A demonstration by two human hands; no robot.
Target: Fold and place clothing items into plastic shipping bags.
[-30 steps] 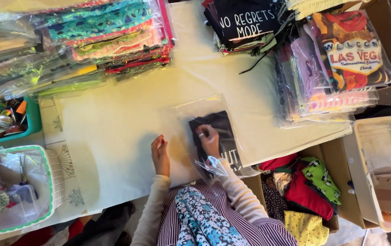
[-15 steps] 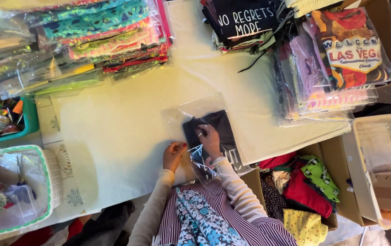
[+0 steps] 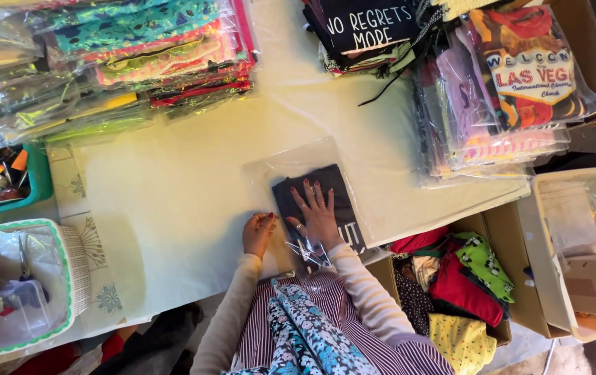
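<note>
Person: cream long sleeves (image 3: 371, 292), maroon-and-white striped top (image 3: 395, 347), blue floral scarf (image 3: 305, 333), red-painted nails, rings on fingers (image 3: 312, 191).

left hand (image 3: 258, 232): fingers curled, palm down | right hand (image 3: 317, 212): fingers spread flat

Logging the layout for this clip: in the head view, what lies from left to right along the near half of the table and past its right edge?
White basket with green rim → left hand → right hand flat on the dark garment in a clear bag → cardboard box of coloured clothes → cream plastic bin.
</note>
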